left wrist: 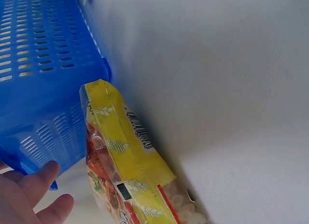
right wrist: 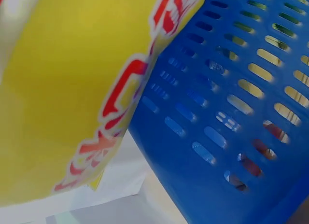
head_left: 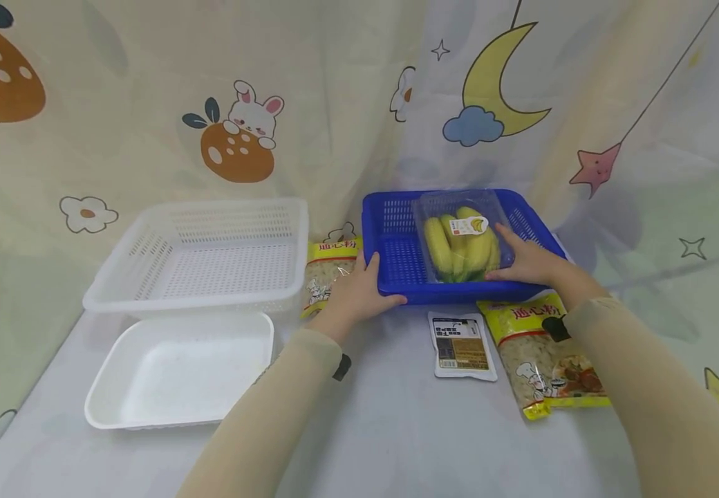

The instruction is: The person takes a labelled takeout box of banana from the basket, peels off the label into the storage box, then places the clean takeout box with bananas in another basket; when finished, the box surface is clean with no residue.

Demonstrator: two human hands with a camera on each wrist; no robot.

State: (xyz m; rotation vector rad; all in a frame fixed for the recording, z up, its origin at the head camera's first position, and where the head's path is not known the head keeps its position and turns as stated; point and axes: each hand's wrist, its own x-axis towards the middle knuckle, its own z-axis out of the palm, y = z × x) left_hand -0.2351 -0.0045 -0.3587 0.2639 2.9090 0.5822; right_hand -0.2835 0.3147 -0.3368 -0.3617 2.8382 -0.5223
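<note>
At the back right stands a blue perforated basket [head_left: 399,277]. A clear plastic box of bananas [head_left: 459,252] with a white label sits inside it, tilted slightly. My right hand [head_left: 529,261] grips this box by its right side, fingers along the upper part and thumb low at the front. At the basket's front left corner, my left hand [head_left: 356,294] holds the rim, its thumb lying over the front edge. The left wrist view shows some of its fingertips [left wrist: 48,173] just off the blue wall. Beside that hand is a bag of macaroni [head_left: 332,266], partly hidden.
A white perforated basket [head_left: 194,304] stands at the left, with a white tray [head_left: 179,373] in front of it. Another macaroni bag [head_left: 530,353] lies under my right forearm, near a small white-and-brown packet [head_left: 462,346]. A patterned curtain [head_left: 347,104] hangs behind.
</note>
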